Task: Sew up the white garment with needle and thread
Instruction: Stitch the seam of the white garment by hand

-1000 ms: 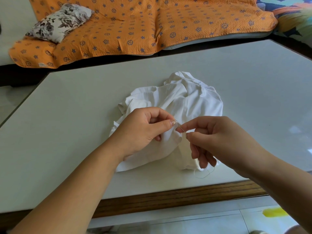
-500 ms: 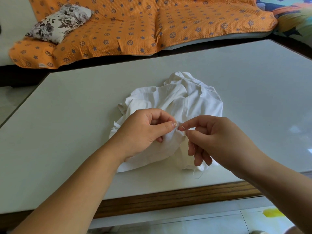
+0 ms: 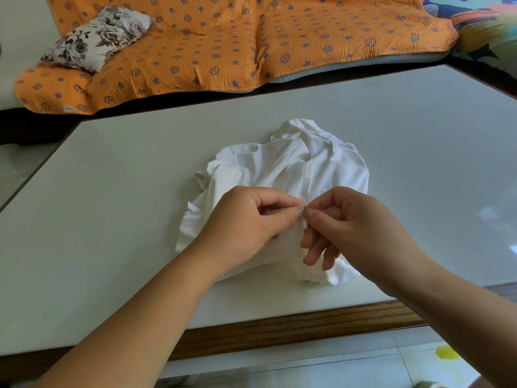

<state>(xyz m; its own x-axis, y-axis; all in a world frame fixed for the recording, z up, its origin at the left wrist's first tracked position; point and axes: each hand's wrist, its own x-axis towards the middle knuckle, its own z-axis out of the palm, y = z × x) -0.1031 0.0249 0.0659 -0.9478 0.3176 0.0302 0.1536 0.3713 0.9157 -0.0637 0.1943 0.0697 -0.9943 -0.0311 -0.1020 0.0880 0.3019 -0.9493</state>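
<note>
**Needle and cloth meet near the table's front edge**

My two bare hands meet over the white garment [image 3: 279, 169], which lies bunched in a heap on the pale table [image 3: 126, 191], nearer the front edge than the far one. My left hand [image 3: 246, 222] has its fingers curled, with thumb and forefinger pinching a fold of the cloth at the heap's near side. My right hand [image 3: 361, 228] comes in from the other side. Its thumb and forefinger are pressed together on the needle [image 3: 302, 198], and its other three fingers hang loosely curled over the fabric. The thin silver shaft stands up and leans slightly left from the spot where the fingertips of both hands touch. The thread is too fine to make out against the white cloth, and I cannot tell whether the needle's lower end sits in the fabric. Behind the table, an orange cover [image 3: 223, 43] patterned with blue stars and wheels is spread over a low seat. A floral cushion [image 3: 98, 37] rests on its left end.
</note>
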